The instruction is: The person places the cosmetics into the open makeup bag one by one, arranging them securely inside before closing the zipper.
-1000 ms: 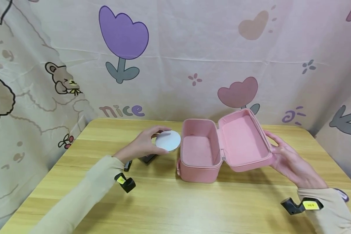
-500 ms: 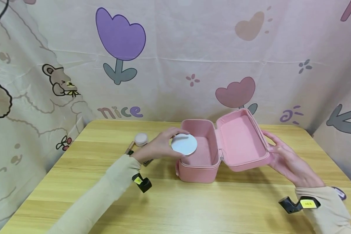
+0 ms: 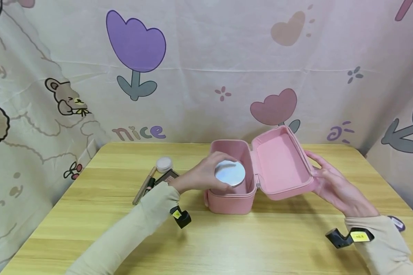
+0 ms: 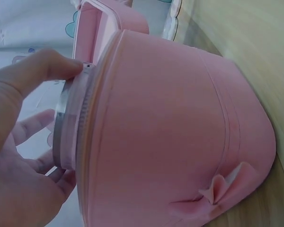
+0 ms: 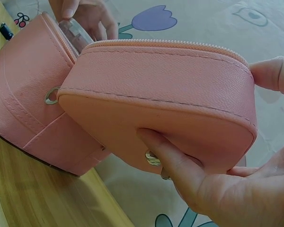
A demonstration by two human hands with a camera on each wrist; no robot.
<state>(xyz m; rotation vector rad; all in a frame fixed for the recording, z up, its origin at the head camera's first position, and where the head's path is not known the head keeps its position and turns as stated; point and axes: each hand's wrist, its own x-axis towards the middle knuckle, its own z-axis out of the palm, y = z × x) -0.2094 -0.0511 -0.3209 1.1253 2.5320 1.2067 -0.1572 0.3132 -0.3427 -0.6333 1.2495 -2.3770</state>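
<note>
My left hand (image 3: 211, 172) pinches a round cosmetic compact (image 3: 231, 173) by its edge, thumb on one side and fingers on the other. Its flat top is shiny silver, and a paler body shows beneath in the left wrist view. The compact is at the mouth of a pink cosmetic case (image 3: 231, 204), overlapping the opening in the head view. The case stands upright with its zipped lid (image 3: 282, 162) folded out to the right. My right hand (image 3: 337, 185) grips that lid by its outer edge, with fingers spread across its outside in the right wrist view (image 5: 213, 184).
Left of the case lie a small round jar (image 3: 164, 164), a dark palette (image 3: 166, 177), a slim brown pencil-like stick (image 3: 143, 186) and a short black tube (image 3: 150, 184). A dark oval item (image 3: 397, 223) lies by my right sleeve. A printed cloth (image 3: 196, 46) hangs behind the wooden table (image 3: 227, 244).
My left hand has carried the compact rightward, from beside the case to over its opening. The items at left have come into view. My right hand keeps holding the lid.
</note>
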